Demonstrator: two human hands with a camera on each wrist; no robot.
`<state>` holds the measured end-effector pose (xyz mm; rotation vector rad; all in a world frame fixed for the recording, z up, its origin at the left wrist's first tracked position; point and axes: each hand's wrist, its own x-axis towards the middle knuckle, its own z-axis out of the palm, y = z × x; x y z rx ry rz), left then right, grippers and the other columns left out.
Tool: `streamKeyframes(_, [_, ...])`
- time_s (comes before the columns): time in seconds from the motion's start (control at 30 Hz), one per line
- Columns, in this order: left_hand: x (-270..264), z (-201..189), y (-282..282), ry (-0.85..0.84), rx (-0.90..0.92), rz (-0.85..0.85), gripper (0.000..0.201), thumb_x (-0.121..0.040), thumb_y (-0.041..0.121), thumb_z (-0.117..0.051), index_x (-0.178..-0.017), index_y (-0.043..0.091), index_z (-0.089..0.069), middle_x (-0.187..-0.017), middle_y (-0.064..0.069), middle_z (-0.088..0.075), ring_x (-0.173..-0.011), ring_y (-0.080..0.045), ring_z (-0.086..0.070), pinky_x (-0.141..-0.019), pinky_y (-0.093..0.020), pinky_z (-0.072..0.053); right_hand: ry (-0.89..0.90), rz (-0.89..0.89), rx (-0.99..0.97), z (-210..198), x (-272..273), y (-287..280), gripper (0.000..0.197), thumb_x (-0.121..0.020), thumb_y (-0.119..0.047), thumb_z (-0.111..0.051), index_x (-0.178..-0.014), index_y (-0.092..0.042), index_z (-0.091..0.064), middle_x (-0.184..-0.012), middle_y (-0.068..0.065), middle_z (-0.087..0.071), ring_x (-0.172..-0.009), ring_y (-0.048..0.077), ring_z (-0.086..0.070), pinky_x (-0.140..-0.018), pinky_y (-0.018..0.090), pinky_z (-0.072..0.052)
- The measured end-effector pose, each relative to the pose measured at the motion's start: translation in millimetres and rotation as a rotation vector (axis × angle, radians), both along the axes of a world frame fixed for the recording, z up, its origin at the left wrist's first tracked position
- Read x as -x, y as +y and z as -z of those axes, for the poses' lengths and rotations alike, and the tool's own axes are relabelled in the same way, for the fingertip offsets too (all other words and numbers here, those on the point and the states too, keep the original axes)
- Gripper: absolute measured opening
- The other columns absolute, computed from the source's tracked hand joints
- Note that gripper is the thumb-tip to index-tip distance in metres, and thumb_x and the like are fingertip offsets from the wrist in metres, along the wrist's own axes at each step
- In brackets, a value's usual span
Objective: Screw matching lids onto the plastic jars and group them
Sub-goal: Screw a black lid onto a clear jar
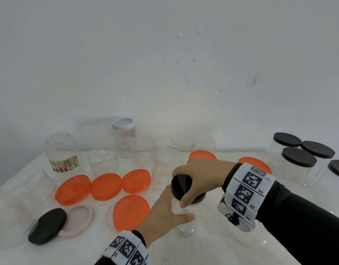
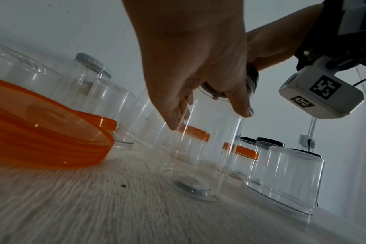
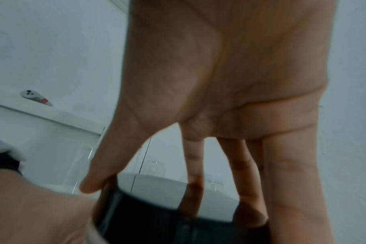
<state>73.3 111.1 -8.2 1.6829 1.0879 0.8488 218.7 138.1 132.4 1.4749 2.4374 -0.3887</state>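
Bare white surface (image 1: 212,251) on the near side of the fingers, toward the front edge; crowded on every other side. Just left of the left fingers, a flat orange lid (image 1: 130,214); beyond it a row of three more orange lids (image 1: 105,186). Farther left, a loose black lid (image 1: 48,225) leaning on a pale pink lid (image 1: 79,219). Behind the fingers, a cluster of clear uncapped jars (image 1: 145,153), some inverted, running back to the wall (image 1: 165,64), plus one jar with a white lid (image 1: 123,123). Beyond the right hand, two orange-lidded jars (image 2: 193,145). Well off to the right, a group of black-lidded jars (image 1: 298,159) near the surface's far right corner.

Left hand (image 1: 165,211) reaching in from the near side, thumb and fingers (image 2: 173,118) wrapped around the clear wall of the jar (image 2: 203,148), gripping it. Right hand (image 1: 201,176) arched down from above, wrist bent, its fingers (image 3: 238,165) and thumb spread over the rim of the black lid (image 1: 182,185), pinching it by the edge.

Jar upright between both hands, base resting on the surface, body transparent and empty. Black lid seated on the jar's mouth, glossy on top, ribbed at the side; impossible to tell how far threaded on.
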Motion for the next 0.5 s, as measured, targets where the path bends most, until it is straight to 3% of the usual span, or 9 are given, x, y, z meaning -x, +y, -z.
streamKeyframes(0.13, [-0.1, -1.2, -0.8, -0.005, 0.003, 0.004, 0.082, -0.073, 0.034, -0.083, -0.129, 0.052, -0.027, -0.140, 0.024, -0.040, -0.130, 0.007, -0.036, -0.103, -0.016, -0.032, 0.023, 0.059, -0.088, 8.6, 4.2, -2.3, 0.069, -0.069, -0.073, -0.064, -0.118, -0.026, -0.049, -0.090, -0.006, -0.052, -0.081, 0.013, -0.053, -0.061, 0.026, -0.042])
streamKeyframes(0.2, [-0.1, -0.8, -0.7, -0.012, 0.003, 0.004, 0.080, -0.073, 0.033, -0.083, -0.128, 0.053, -0.028, -0.140, 0.024, -0.040, -0.130, 0.007, -0.036, -0.104, -0.017, -0.032, 0.021, 0.066, -0.041, 5.8, 3.9, -3.0, 0.072, -0.071, -0.069, -0.067, -0.126, -0.027, -0.046, -0.097, -0.006, -0.053, -0.087, 0.014, -0.054, -0.066, 0.027, -0.045])
streamKeyframes(0.27, [-0.2, -0.1, -0.6, -0.011, 0.004, -0.004, 0.079, -0.073, 0.033, -0.083, -0.127, 0.052, -0.028, -0.140, 0.024, -0.040, -0.130, 0.008, -0.035, -0.102, -0.015, -0.031, 0.006, 0.032, 0.066, -0.1, 1.2, -2.6, 0.080, -0.073, -0.055, -0.074, -0.140, -0.035, -0.035, -0.115, -0.005, -0.047, -0.105, 0.017, -0.051, -0.084, 0.032, -0.049])
streamKeyframes(0.33, [-0.5, 1.0, -0.5, -0.010, 0.004, -0.006, 0.076, -0.074, 0.032, -0.083, -0.124, 0.053, -0.029, -0.139, 0.025, -0.040, -0.128, 0.011, -0.034, -0.096, -0.008, -0.030, 0.001, -0.025, 0.119, -5.0, -1.4, -1.8, 0.084, -0.074, -0.040, -0.078, -0.143, -0.043, -0.030, -0.128, -0.006, -0.040, -0.118, 0.019, -0.044, -0.095, 0.037, -0.046])
streamKeyframes(0.4, [-0.8, 1.3, -0.4, -0.011, 0.005, -0.009, 0.076, -0.073, 0.032, -0.083, -0.123, 0.053, -0.030, -0.139, 0.026, -0.039, -0.127, 0.013, -0.033, -0.094, -0.007, -0.031, 0.021, -0.053, 0.105, -6.4, -2.2, -0.1, 0.080, -0.074, -0.038, -0.078, -0.141, -0.045, -0.034, -0.127, -0.007, -0.040, -0.120, 0.018, -0.043, -0.096, 0.036, -0.045])
streamKeyframes(0.5, [-0.5, 0.9, -0.7, -0.023, 0.011, -0.004, 0.079, -0.072, 0.035, -0.083, -0.126, 0.054, -0.028, -0.139, 0.027, -0.039, -0.129, 0.011, -0.034, -0.095, -0.008, -0.032, 0.018, -0.042, 0.055, -3.8, -1.2, 1.1, 0.078, -0.072, -0.051, -0.077, -0.139, -0.042, -0.038, -0.117, -0.010, -0.042, -0.115, 0.017, -0.045, -0.091, 0.034, -0.046])
